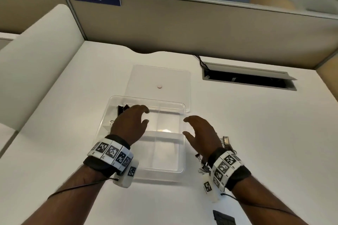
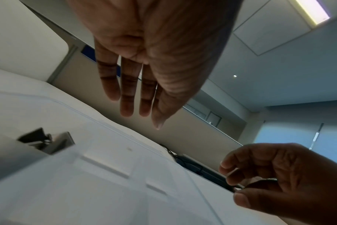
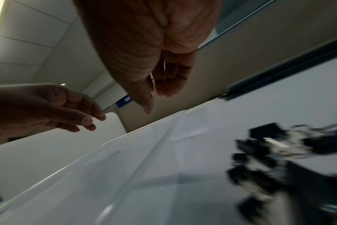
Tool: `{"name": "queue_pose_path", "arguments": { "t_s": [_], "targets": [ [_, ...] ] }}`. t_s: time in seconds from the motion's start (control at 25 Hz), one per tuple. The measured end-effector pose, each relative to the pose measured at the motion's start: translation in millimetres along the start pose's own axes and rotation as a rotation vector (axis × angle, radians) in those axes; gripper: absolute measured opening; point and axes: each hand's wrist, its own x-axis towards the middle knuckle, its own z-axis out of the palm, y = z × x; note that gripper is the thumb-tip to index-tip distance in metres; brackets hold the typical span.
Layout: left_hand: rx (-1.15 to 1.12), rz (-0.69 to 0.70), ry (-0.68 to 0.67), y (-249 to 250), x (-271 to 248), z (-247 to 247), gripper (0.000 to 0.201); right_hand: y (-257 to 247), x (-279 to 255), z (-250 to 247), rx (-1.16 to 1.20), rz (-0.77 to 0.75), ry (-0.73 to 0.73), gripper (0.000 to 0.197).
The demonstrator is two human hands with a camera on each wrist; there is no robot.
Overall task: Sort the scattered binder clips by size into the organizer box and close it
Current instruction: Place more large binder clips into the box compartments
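Observation:
The clear organizer box [image 1: 181,153] lies on the white desk with its lid [image 1: 173,75] folded flat behind it. Black binder clips [image 1: 123,108] sit in its back left compartment, also seen as a black clip [image 2: 45,140] in the left wrist view. My left hand [image 1: 145,116] hovers over that side of the box, fingers relaxed and empty [image 2: 137,112]. My right hand [image 1: 185,127] is at the box's right wall, thumb spread, holding nothing [image 3: 156,99]. A pile of loose binder clips [image 1: 226,142] lies on the desk beside and under my right wrist, blurred in the right wrist view [image 3: 279,152].
A small silver clip [image 1: 112,122] lies by the box's left wall. A pink dot [image 1: 159,86] marks the lid. An open cable slot [image 1: 247,77] is at the back right. A dark flat object [image 1: 224,218] lies near the front edge. Partition walls [image 1: 182,29] enclose the desk.

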Motion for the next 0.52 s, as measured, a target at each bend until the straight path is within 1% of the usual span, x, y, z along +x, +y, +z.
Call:
{"name": "queue_pose_path", "arguments": {
  "t_s": [0.16, 0.32, 0.44, 0.52],
  "targets": [
    [-0.018, 0.075, -0.068, 37, -5, 30, 0.026, 53, -41, -27, 0.036, 0.187, 0.075, 0.036],
    [0.015, 0.117, -0.143, 71, -11, 54, 0.027, 90, -72, -41, 0.048, 0.302, 0.099, 0.033],
    [0.016, 0.157, -0.207, 93, -17, 70, 0.028, 107, -94, -45, 0.039, 0.337, 0.105, 0.028],
    [0.045, 0.172, -0.263, 105, -21, 81, 0.029, 114, -104, -47, 0.029, 0.340, 0.078, 0.028]
  ]
}}
